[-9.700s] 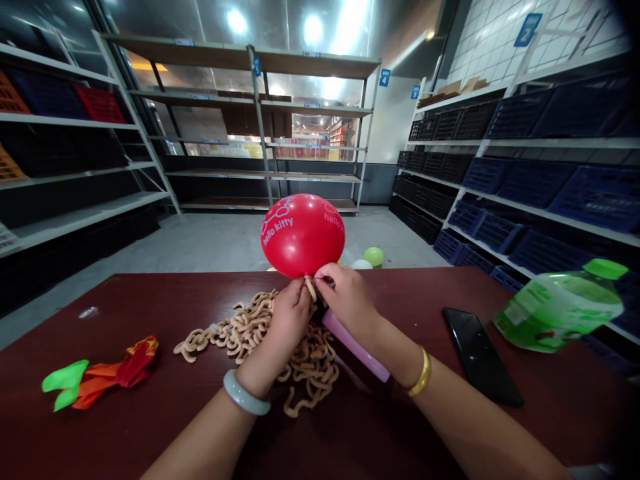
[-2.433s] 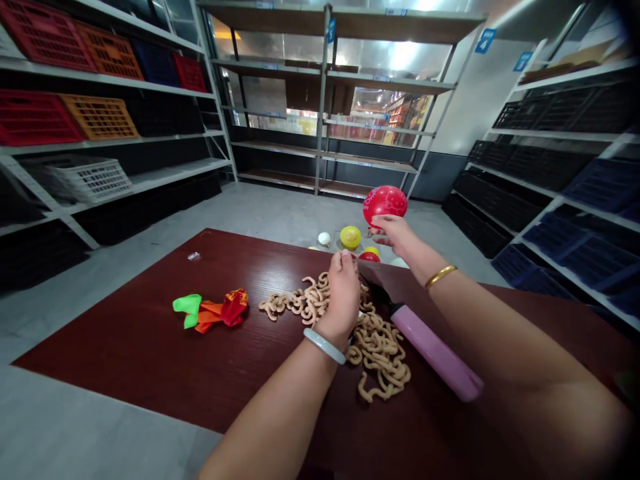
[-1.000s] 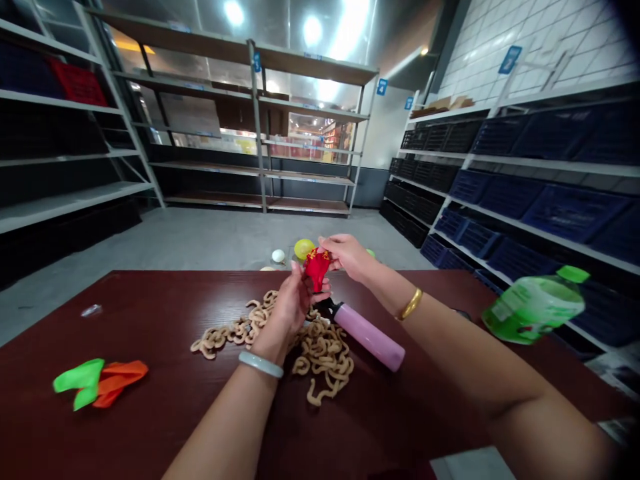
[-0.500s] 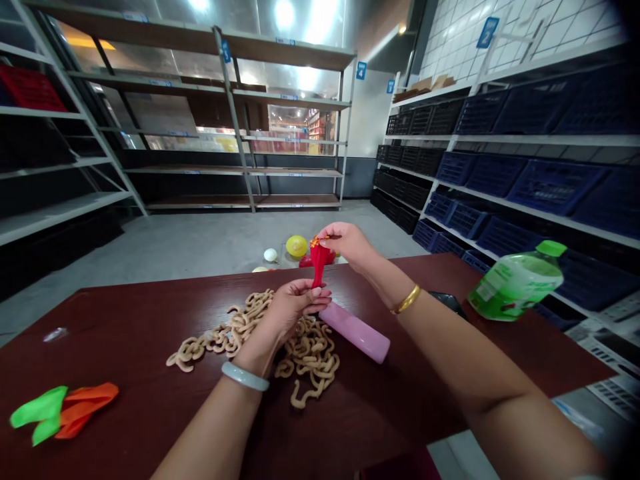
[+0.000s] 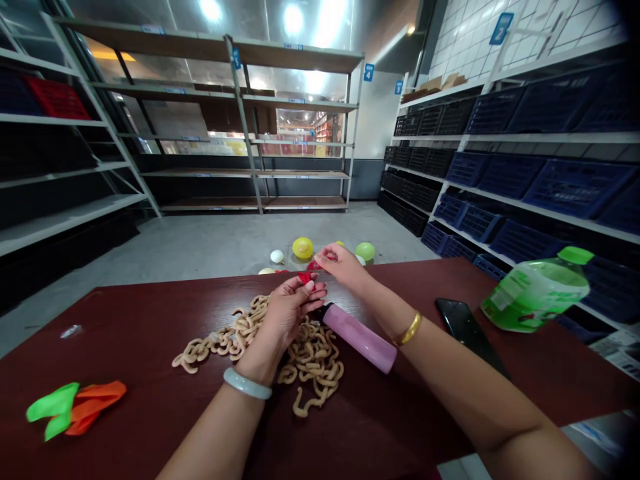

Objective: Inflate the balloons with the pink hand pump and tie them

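My left hand [image 5: 293, 303] has its thumb and fingers closed on a limp red balloon [image 5: 306, 277], bunched up small above the table. Just beyond it, my right hand [image 5: 341, 265] is pinched, with red showing at its fingertips; the fingers partly hide how the balloon runs between the hands. Under my left hand lies a heap of tan, curled, chain-like loops [image 5: 313, 357]. A pink cylinder with a dark end [image 5: 360, 337] rests beside the heap, below my right forearm.
On the brown table [image 5: 165, 427] lie green and orange limp pieces [image 5: 75, 408], a phone [image 5: 465, 330] and a bottle of green liquid [image 5: 535, 293]. Balloons, including a yellow one [image 5: 303, 248], sit on the floor beyond. Shelves [image 5: 300, 175] and blue crates [image 5: 575, 183] stand around.
The red balloon hung stretched upright between my hands, its patterned end in my right fingers; now it is bunched low. My right hand has come down slightly. The view has shifted a little left.
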The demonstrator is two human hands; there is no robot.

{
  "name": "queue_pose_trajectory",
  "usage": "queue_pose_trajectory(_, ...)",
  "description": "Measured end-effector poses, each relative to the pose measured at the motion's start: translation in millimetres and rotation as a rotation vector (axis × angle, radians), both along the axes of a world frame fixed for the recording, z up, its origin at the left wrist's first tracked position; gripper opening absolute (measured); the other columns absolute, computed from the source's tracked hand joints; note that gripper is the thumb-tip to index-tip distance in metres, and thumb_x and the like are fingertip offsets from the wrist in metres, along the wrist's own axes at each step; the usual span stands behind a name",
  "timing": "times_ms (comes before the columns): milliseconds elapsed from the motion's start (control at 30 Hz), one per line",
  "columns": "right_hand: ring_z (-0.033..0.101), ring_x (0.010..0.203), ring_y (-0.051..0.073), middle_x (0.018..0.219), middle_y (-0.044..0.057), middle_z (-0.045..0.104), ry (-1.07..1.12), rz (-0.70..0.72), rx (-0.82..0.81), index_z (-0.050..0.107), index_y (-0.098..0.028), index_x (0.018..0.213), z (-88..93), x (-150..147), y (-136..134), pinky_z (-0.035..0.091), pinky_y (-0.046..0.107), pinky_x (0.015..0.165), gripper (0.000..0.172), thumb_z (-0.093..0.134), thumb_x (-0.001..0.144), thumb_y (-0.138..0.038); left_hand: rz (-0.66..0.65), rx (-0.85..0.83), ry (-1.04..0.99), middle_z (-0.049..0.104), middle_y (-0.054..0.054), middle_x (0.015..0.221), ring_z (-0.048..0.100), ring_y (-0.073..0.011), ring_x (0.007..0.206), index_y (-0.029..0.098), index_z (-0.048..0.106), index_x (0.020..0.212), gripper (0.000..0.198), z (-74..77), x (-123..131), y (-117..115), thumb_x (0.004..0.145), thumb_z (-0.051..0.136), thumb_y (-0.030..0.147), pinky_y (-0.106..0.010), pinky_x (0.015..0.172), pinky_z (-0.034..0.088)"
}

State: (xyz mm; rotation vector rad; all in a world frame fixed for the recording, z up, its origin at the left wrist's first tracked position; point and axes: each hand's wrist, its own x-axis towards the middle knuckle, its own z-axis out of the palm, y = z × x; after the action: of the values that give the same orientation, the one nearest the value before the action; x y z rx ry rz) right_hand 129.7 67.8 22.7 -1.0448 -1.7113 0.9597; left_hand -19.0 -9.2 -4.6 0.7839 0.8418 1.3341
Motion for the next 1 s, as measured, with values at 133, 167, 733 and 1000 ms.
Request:
queue_pose_trajectory(133,0.060,0.071,0.017,0.072,0.004,0.067,-0.041,0.051,-0.031,0.067,-0.018,0.072,-13.2,5.4,-17.9,0.047,0.031,0.070,0.031,0.067,0.087,-0.045,-0.009,0.060,0.077,0.077,-0.009,0.086,0.075,-0.0191,0.076,0.012,0.071,0.099,0.039,-4.4,3.1,-0.6,0.069,0.089,0.029,-0.029,0.070,0.061)
queue_pose_trajectory(167,0.059,0.069,0.017,0.069,0.003,0.066,-0.002,0.081,-0.065,0.068,-0.018,0.072,-16.2,6.4,-22.1,0.046,0.030,0.067,0.033,0.069,0.086,-0.047,-0.018,0.072,0.104,0.077,-0.009,0.085,0.075,-0.0195,0.077,0.012,0.071,0.097,0.039,-5.9,4.7,-1.1,0.068,0.089,0.030,-0.029,0.070,0.061)
queue_pose_trajectory(733,0.057,0.070,0.014,0.075,0.000,0.066,0.410,0.157,-0.286,0.071,-0.019,0.064,-30.7,13.6,-44.3,0.046,0.028,0.067,0.014,0.081,0.065,-0.030,0.087,0.094,0.185,0.075,-0.006,0.078,0.071,-0.0199,0.066,0.014,0.074,0.084,0.039,-18.5,19.3,-1.2,0.069,0.086,0.047,-0.032,0.065,0.061)
queue_pose_trajectory(1000,0.063,0.082,0.020,0.085,0.004,0.069,0.109,0.120,-0.093,0.069,-0.021,0.072,-22.3,21.2,-43.0,0.048,0.034,0.080,0.018,0.068,0.079,-0.038,0.096,0.071,0.170,0.075,-0.007,0.072,0.071,-0.0187,0.062,0.013,0.073,0.083,0.034,-14.6,14.7,-0.6,0.074,0.084,0.044,-0.030,0.062,0.061)
